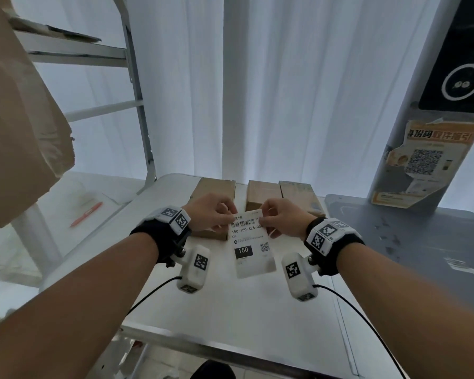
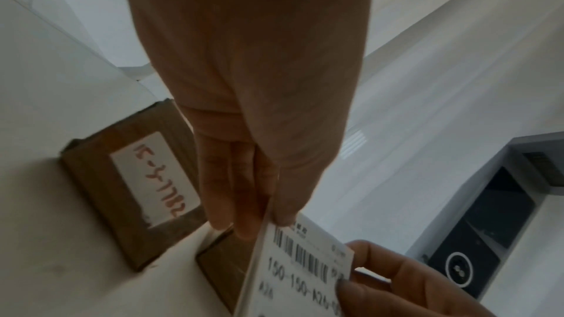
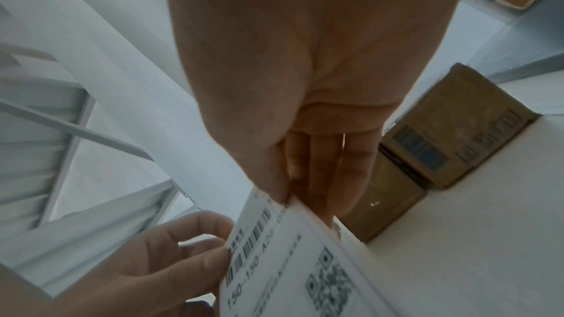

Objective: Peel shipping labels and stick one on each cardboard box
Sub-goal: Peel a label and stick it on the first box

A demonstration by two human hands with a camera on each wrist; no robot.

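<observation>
A white shipping label (image 1: 251, 243) with a barcode, a QR code and a black "150" block hangs in the air over the white table (image 1: 230, 318). My left hand (image 1: 216, 214) pinches its top left corner and my right hand (image 1: 277, 218) pinches its top right corner. The label (image 2: 302, 271) shows close up in the left wrist view, and the label (image 3: 293, 269) fills the bottom of the right wrist view. Three cardboard boxes stand in a row behind it: left box (image 1: 216, 188), middle box (image 1: 263, 195), right box (image 1: 298, 195). The left box (image 2: 128, 189) carries a white sticker with red handwriting.
A grey kiosk post (image 1: 433, 105) with a dark screen and an orange poster rises at the right on a grey base (image 1: 411, 236). A metal shelf frame (image 1: 137, 99) and a large brown box (image 1: 14, 127) stand at the left. A red pen (image 1: 86, 213) lies on a side surface.
</observation>
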